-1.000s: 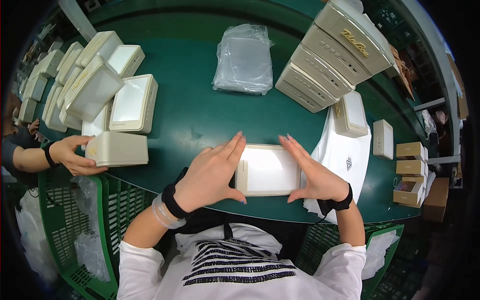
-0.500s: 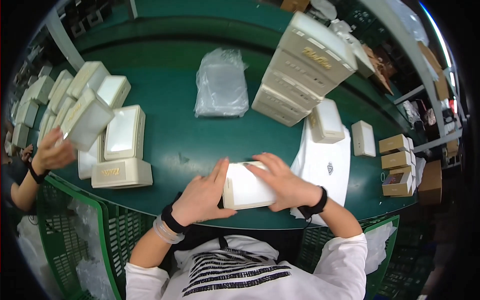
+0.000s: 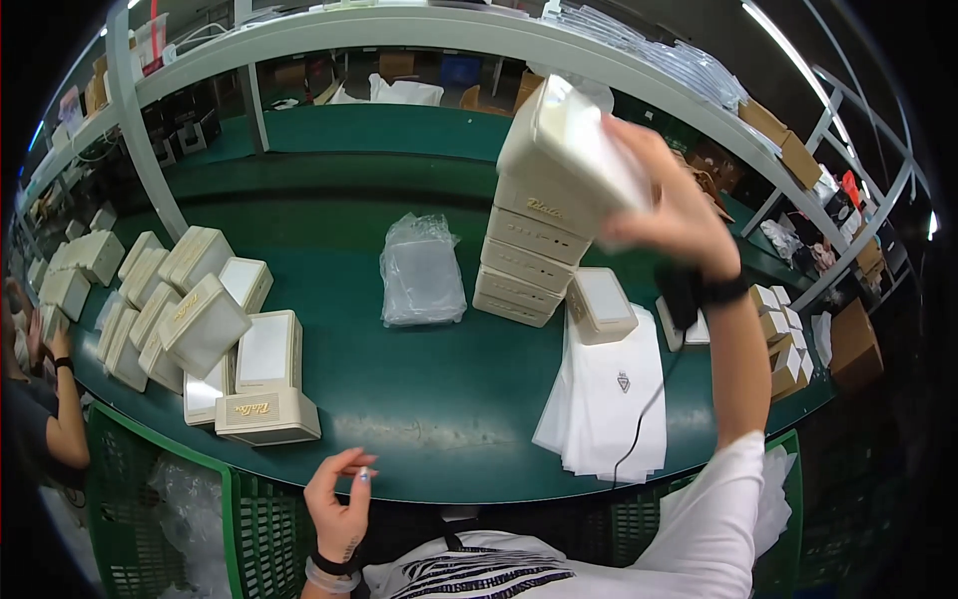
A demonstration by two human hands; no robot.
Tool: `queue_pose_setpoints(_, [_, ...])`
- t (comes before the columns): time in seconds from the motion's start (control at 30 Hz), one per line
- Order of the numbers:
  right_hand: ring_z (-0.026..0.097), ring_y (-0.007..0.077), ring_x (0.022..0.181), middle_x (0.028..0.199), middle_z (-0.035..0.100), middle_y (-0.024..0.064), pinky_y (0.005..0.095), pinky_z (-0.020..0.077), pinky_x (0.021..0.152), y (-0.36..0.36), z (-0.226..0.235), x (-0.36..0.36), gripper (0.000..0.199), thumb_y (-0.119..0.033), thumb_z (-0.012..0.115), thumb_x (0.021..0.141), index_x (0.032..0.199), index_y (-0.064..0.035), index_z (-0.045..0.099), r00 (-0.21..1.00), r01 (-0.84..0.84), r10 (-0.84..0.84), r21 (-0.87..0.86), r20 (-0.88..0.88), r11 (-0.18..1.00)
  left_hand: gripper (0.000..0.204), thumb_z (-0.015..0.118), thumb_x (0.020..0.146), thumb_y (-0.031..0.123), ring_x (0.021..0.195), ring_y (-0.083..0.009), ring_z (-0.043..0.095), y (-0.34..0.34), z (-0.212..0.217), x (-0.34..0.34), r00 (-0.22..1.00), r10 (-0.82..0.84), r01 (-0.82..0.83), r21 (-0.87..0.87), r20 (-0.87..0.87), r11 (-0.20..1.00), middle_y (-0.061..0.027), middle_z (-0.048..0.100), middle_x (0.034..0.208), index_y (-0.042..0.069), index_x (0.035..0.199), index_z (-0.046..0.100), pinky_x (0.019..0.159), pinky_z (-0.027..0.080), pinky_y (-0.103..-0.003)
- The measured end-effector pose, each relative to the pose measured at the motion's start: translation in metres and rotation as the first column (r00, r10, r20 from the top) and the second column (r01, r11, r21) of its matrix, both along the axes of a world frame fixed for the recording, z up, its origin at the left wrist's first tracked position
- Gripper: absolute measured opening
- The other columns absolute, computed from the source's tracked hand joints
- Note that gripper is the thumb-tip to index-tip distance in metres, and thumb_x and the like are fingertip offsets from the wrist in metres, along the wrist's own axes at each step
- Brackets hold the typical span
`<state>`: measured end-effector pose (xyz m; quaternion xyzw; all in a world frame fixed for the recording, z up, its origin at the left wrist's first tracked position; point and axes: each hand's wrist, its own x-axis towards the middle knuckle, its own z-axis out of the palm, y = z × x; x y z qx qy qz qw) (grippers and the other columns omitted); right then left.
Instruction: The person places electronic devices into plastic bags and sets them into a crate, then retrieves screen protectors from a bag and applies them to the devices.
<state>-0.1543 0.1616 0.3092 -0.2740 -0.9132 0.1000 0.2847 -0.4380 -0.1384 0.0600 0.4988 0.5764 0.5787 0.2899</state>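
A cream box (image 3: 561, 158) with rounded corners and a white top face is in my right hand (image 3: 679, 200), the fingers wrapped over its right side. It sits on or just above the stack of similar cream boxes (image 3: 521, 268); whether it touches cannot be told. By the table's front edge, my left hand (image 3: 339, 507) is empty, its fingers loosely bent and apart. A cream box (image 3: 602, 307) stands beside the stack, on flat white bags (image 3: 621, 419). Clear plastic bags (image 3: 423, 272) lie in a pile mid-table.
Many cream boxes (image 3: 267, 354) lean and lie at the left, near a co-worker's arm (image 3: 66, 414). Small cartons (image 3: 786, 339) stand at the right end. Green crates (image 3: 230, 519) flank me below the table edge. A grey shelf beam (image 3: 399, 30) spans the back.
The cream box that both hands held near the front edge is now up at the stack in my right hand. My left hand has let go. The co-worker's hand has left the left pile.
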Motion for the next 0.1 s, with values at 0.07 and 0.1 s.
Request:
queue_pose_setpoints(0.07, [0.038,0.0254,0.126,0.139,0.037,0.011,0.0367,0.0278,0.106,0.038,0.03,0.013,0.093,-0.032,0.075,0.062,0.144,-0.0137,0.034,0.992,0.098,-0.09,-0.1,0.087,0.99,0.043,0.063,0.083,0.012,0.091,-0.0238,0.064,-0.003,-0.008,-0.009,0.995,0.097,-0.098,-0.017,-0.023,0.995,-0.0171,0.063,0.107,-0.002,0.122,0.05,0.086,0.049,-0.035])
queue_pose_setpoints(0.1, [0.038,0.0253,0.126,0.143,0.034,0.0098,0.0362,0.0267,0.107,0.063,0.029,0.02,0.094,-0.031,0.075,0.064,0.146,-0.0164,0.031,0.986,0.116,-0.094,-0.169,0.134,0.979,0.045,0.063,0.084,0.013,0.092,-0.0249,0.064,-0.006,-0.013,-0.016,0.986,0.16,-0.162,-0.031,-0.041,0.986,-0.0176,0.062,0.108,-0.002,0.124,0.049,0.086,0.049,-0.035])
